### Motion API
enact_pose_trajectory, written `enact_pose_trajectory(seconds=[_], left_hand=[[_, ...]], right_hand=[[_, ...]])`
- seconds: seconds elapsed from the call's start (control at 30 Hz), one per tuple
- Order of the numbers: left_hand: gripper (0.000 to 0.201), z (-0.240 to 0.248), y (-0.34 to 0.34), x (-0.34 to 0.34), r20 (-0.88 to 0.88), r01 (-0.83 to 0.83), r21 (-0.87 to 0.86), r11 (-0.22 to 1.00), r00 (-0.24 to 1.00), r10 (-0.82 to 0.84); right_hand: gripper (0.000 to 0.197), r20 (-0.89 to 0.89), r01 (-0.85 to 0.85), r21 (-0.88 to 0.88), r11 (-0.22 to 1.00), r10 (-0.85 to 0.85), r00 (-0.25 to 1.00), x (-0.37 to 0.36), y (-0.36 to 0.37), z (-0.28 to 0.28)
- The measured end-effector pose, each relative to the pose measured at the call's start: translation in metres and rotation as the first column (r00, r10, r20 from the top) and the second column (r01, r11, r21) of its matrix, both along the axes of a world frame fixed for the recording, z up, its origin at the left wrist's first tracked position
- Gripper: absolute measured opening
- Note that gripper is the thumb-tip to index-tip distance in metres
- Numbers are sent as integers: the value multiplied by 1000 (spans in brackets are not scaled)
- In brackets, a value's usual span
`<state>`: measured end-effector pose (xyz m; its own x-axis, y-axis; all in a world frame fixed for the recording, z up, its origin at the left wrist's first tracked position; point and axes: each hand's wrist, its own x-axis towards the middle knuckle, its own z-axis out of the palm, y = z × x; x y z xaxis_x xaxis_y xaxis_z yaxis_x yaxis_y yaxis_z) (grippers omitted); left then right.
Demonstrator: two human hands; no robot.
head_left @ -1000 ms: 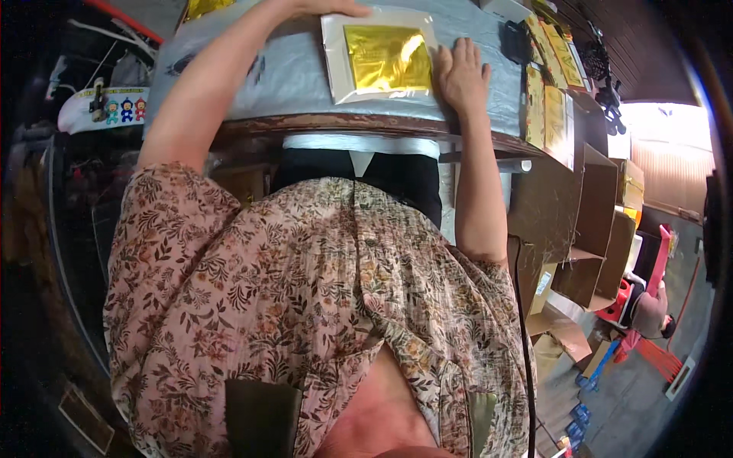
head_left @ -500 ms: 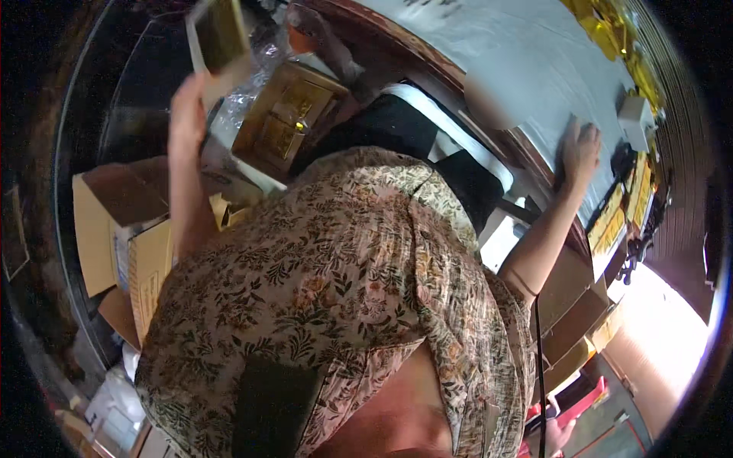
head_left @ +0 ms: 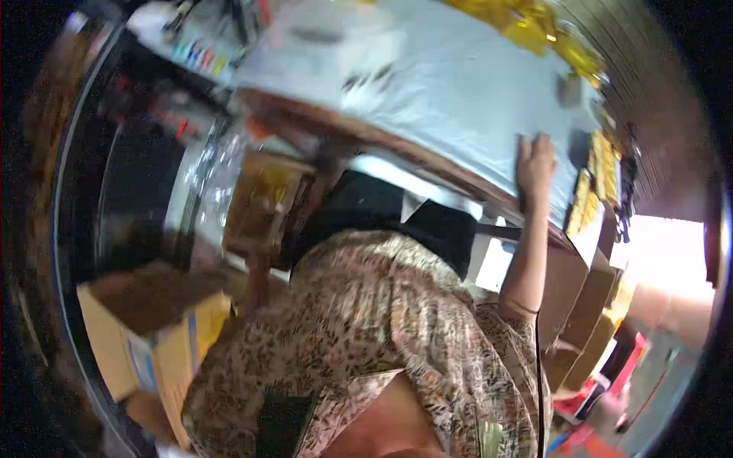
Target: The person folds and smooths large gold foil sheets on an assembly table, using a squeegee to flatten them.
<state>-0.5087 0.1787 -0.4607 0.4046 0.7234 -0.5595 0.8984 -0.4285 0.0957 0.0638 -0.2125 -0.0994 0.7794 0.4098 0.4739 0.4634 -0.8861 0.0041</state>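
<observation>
My right hand (head_left: 537, 162) rests on the pale blue covering of the worktable (head_left: 458, 84), fingers stretched out, holding nothing that I can see. Down at my left, my left forearm (head_left: 258, 281) reaches to the near side of a brown cardboard box (head_left: 237, 243) with shiny gold contents. The left hand itself is blurred and in shadow there, so its fingers and anything in them cannot be made out.
An open cardboard carton (head_left: 137, 336) stands at the lower left. Clear plastic wrap (head_left: 221, 179) lies beside the brown box. Gold foil pieces (head_left: 527, 27) line the table's far edge, and yellow bundles (head_left: 603, 168) sit at its right end.
My left hand has dropped from the upper left, where it held up a flat, pale-edged rectangular piece, to the brown box; that piece no longer shows. The view has turned, showing more tabletop.
</observation>
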Motion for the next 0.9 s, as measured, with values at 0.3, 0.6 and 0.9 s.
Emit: enact_pose_trajectory(seconds=[0.3,0.6,0.9], left_hand=[[30,219,22,93,328,322,-531,784,931,-160],[17,492,81,341,866,740,-174,650,429,-257],[25,441,105,709,744,750,411,518,52,-666]], right_hand=[[64,-209,143,-8,990,-141,968,-27,8,28],[63,-347,195,-50,979,-201,916,-31,40,71],[42,-554,125,442,888,161,817,39,70,106]])
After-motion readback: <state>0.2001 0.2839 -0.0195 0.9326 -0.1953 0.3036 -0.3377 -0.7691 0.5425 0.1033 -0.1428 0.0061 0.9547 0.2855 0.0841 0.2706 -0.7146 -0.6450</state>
